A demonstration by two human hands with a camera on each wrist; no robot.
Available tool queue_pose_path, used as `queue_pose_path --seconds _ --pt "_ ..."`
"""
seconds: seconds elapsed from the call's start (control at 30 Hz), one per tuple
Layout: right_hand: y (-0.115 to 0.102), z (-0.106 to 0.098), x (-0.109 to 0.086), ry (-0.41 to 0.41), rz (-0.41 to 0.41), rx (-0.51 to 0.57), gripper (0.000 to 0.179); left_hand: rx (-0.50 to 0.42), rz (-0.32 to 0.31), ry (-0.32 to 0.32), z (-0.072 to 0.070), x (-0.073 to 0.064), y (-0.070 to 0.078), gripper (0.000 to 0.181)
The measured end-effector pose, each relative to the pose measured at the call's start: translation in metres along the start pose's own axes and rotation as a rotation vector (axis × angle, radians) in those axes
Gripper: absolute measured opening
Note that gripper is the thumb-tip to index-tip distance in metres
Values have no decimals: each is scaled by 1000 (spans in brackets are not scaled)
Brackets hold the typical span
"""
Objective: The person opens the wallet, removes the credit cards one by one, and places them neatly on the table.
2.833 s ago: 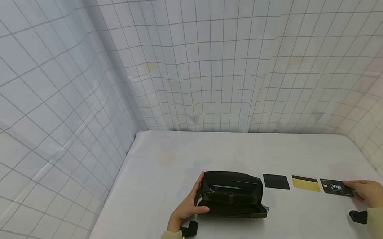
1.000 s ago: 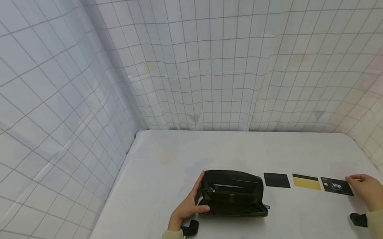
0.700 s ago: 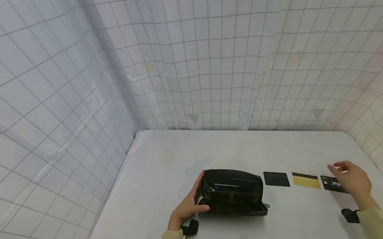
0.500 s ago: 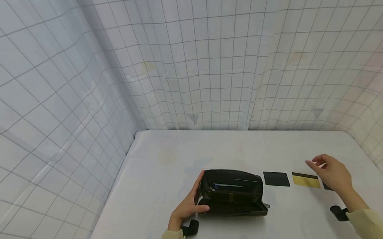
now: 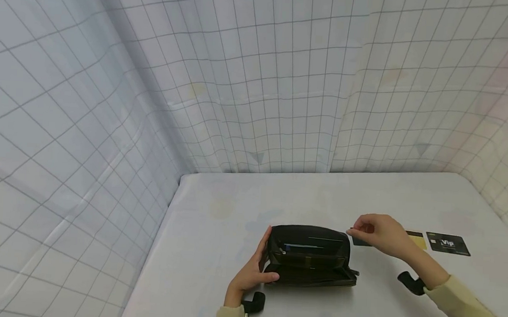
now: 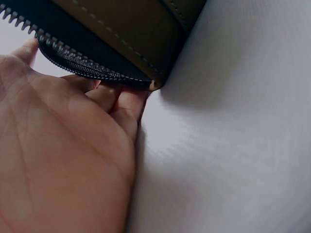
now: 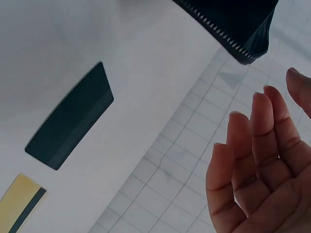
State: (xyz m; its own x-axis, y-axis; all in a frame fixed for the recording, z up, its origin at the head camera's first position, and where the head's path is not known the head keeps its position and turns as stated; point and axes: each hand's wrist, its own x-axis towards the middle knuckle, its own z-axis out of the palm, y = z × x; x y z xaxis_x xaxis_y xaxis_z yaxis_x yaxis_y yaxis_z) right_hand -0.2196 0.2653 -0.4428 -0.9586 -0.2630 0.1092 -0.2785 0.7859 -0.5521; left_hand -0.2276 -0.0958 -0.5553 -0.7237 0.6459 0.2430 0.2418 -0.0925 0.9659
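Left grip: our left hand (image 5: pixel 250 274) holds the black rectangular zip wallet (image 5: pixel 309 263) by its left side.
Wallet: gaping, on the white desk (image 5: pixel 189 251).
Right grip: narrow; our right hand (image 5: pixel 381 233) hovers near the wallet's right edge.
Cards: to the wallet's right we see a plain black rectangular card (image 7: pixel 70 117), a yellow black-striped card (image 5: pixel 419 241), a black card marked "Vip" (image 5: pixel 449 244).

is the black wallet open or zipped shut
Open: the wallet gapes, its inner pockets show, and bare zipper teeth line its edge.
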Motion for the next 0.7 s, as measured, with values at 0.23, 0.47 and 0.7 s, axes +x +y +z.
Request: queue_pose_path --seconds 0.23,0.47,0.7 --pt "-11 16 4 -105 -9 45 25 -21 -40 -13 5 0 27 104" --pt "-21 27 4 -41 -47 -65 25 -35 8 -5 2 0 1 104" --pt "-27 34 5 40 -65 -165 22 -41 25 -2 0 0 -6 104"
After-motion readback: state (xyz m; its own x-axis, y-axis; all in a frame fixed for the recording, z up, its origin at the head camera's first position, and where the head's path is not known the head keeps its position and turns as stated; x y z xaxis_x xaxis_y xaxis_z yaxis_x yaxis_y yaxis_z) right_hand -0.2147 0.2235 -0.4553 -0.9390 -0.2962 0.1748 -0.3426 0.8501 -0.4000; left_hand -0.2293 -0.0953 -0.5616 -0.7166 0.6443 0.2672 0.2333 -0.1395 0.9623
